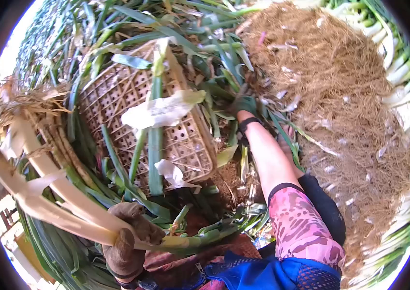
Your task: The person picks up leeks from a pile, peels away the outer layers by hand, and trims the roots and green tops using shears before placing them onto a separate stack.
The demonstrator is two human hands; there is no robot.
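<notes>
At the lower left my left hand, in a brown glove, is closed around long green onions. Their thick white stalks and stringy roots point up to the left, and the green leaves run off to the right. My right arm, in a pink patterned sleeve, stretches forward. My right hand, in a dark green glove, is down among loose green leaves beside the root heap. Its fingers are mostly hidden, so what they hold does not show. Between my hands, an overturned plastic crate carries stray leaves and pale peeled skins.
A broad heap of brown roots fills the right side. Rows of white-stalked green onions curve along its outer edge. More green onions are piled at the upper left. Soil and scraps lie near the crate's corner.
</notes>
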